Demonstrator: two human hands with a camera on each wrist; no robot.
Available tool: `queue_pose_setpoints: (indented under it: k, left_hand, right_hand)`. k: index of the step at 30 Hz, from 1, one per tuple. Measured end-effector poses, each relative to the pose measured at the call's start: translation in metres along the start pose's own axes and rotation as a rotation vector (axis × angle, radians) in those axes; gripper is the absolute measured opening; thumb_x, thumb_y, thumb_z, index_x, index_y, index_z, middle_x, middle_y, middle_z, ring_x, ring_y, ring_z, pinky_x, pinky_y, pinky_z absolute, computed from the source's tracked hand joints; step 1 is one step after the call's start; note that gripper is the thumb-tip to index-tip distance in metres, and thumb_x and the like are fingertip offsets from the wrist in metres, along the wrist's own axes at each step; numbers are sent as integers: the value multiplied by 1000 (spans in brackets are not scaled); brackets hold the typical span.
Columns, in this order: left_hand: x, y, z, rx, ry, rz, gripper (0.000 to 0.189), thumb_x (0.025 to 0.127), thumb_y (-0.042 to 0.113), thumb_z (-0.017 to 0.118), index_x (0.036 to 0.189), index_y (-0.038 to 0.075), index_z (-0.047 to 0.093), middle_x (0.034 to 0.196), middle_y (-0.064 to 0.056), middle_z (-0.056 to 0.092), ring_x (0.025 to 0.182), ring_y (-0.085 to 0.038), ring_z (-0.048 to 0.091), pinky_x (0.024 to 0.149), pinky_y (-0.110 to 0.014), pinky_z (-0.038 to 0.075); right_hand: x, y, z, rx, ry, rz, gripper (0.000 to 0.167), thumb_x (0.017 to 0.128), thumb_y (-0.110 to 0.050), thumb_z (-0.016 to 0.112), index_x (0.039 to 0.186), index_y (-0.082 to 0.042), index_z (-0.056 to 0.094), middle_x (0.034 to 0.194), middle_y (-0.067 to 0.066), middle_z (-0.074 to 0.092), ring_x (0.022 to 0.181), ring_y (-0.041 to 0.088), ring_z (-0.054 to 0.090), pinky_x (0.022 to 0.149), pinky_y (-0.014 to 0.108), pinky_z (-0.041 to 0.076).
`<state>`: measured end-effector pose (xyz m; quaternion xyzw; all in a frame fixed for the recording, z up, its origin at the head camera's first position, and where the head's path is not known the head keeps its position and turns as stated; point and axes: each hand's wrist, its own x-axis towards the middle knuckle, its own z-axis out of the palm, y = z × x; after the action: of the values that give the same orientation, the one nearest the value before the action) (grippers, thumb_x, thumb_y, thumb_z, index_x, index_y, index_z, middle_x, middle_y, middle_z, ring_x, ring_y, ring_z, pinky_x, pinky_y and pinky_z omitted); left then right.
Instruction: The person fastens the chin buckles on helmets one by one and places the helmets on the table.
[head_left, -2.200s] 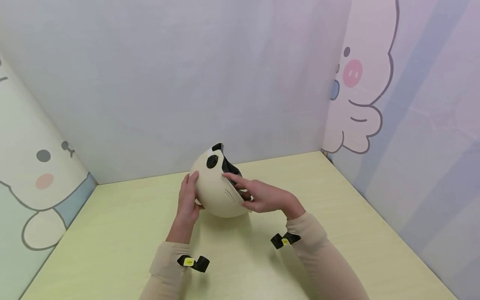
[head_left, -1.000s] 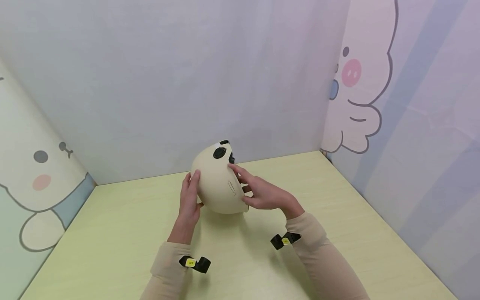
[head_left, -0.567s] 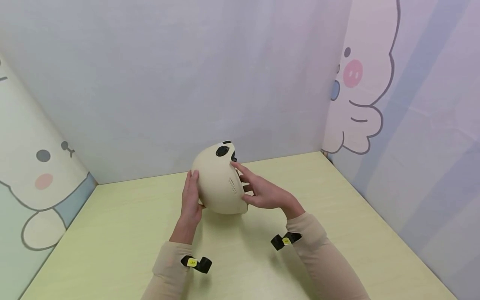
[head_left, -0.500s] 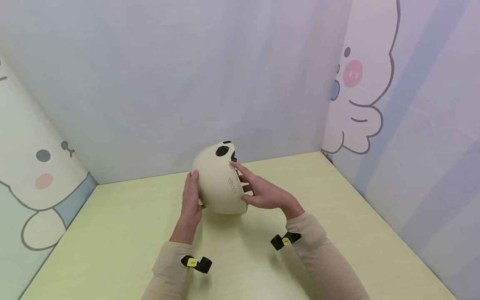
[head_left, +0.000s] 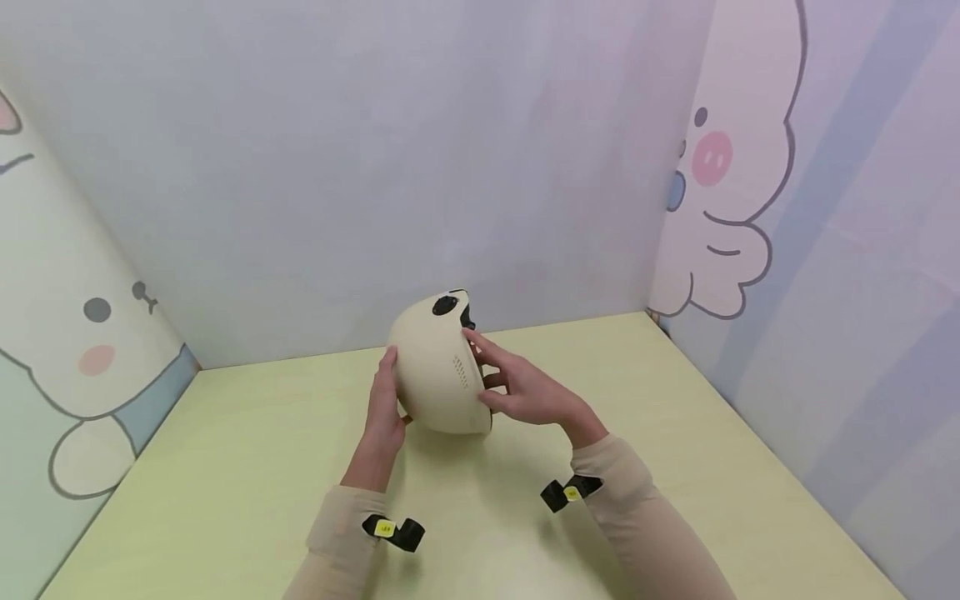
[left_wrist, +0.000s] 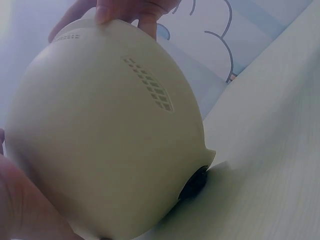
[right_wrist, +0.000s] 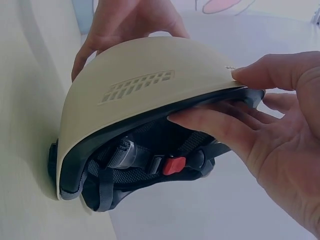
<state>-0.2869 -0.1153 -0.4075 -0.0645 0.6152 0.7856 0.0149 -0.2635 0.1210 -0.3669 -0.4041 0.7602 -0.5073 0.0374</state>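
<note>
A cream helmet (head_left: 435, 367) with small vent slots stands on its side on the table, its dome toward the left. My left hand (head_left: 384, 400) holds the dome from the left, fingers spread over its top in the right wrist view. On the other side my right hand (head_left: 525, 387) grips the rim, with the thumb inside the opening and fingertips on the outer shell. The right wrist view shows the dark lining, straps and a red buckle (right_wrist: 174, 165) inside. A black round part (head_left: 445, 305) sits near the helmet's upper end.
The pale wood-look table (head_left: 262, 467) extends to both sides. A grey-white wall panel (head_left: 337, 167) rises right behind the helmet. Cartoon-printed panels stand at the left (head_left: 90, 333) and right (head_left: 840, 250).
The helmet has turned in both hands, so its dark opening now faces away in the head view and more of the shell shows. Lately the hands have hardly moved; the head view shifted slightly.
</note>
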Motion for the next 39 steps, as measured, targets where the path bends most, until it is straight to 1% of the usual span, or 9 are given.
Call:
queue_pose_setpoints:
  k: [6, 9, 11, 15, 18, 24, 30, 34, 39]
  left_hand:
    - [-1, -4, -1, -2, 1, 8, 79, 94, 70, 45, 158, 27, 30, 164, -6, 13, 147, -33, 14, 108, -70, 21]
    - [-1, -5, 0, -10, 11, -6, 79, 92, 72, 46, 157, 28, 33, 163, -7, 16, 146, -34, 17, 107, -72, 22]
    - [-1, -4, 0, -18, 12, -21, 79, 91, 73, 47, 156, 28, 33, 161, -9, 20, 144, -36, 21, 104, -73, 25]
    - [-2, -3, 1, -34, 0, -29, 77, 91, 72, 48, 155, 30, 34, 157, -11, 27, 141, -38, 28, 98, -76, 29]
    - [-3, -3, 1, -30, -5, -18, 75, 92, 70, 48, 155, 31, 34, 157, -10, 26, 142, -38, 27, 98, -77, 30]
    - [-3, -4, 1, -9, -3, -13, 77, 92, 71, 48, 155, 30, 33, 159, -9, 23, 143, -37, 24, 98, -76, 30]
    - [-5, -4, 3, 22, -6, 3, 79, 92, 72, 47, 156, 29, 32, 161, -6, 20, 144, -35, 20, 102, -72, 30]
    - [-6, -4, 7, 25, -4, 21, 80, 92, 73, 47, 156, 29, 31, 159, -6, 22, 144, -34, 21, 105, -68, 29]
    - [-6, -7, 11, 3, -5, 19, 75, 93, 73, 43, 155, 30, 33, 156, -5, 28, 141, -32, 26, 109, -63, 25]
  right_hand:
    - [-2, -4, 0, 50, -6, 22, 80, 100, 2, 51, 163, -21, 7, 163, 8, 20, 124, 35, 57, 83, 44, 56]
    - [-3, -5, 0, 76, -13, 34, 78, 101, 0, 51, 162, -22, 7, 162, 10, 23, 120, 35, 59, 78, 45, 58]
    - [-3, -7, 1, 92, -19, 41, 77, 102, -2, 51, 162, -22, 8, 161, 11, 24, 120, 35, 59, 78, 46, 58]
    - [-3, -9, 2, 113, -12, 66, 76, 103, -2, 51, 162, -24, 8, 164, 8, 19, 124, 34, 57, 78, 46, 58]
    - [-3, -9, 2, 103, 7, 76, 76, 103, -1, 49, 162, -24, 7, 165, 4, 13, 128, 34, 54, 79, 43, 58]
    - [-1, -9, 3, 93, 17, 74, 75, 103, 0, 46, 162, -23, 6, 166, 4, 10, 130, 34, 51, 78, 40, 58]
    - [-2, -10, 3, 128, 32, 80, 81, 100, 3, 46, 162, -25, 4, 160, 12, 22, 123, 37, 55, 75, 44, 59]
    - [-1, -12, 1, 132, 30, 81, 85, 96, 5, 44, 162, -25, -1, 156, 15, 24, 122, 39, 54, 72, 44, 59]
    - [-3, -16, -1, 131, 31, 87, 86, 96, 7, 44, 161, -23, -3, 155, 18, 24, 121, 40, 53, 73, 45, 59]
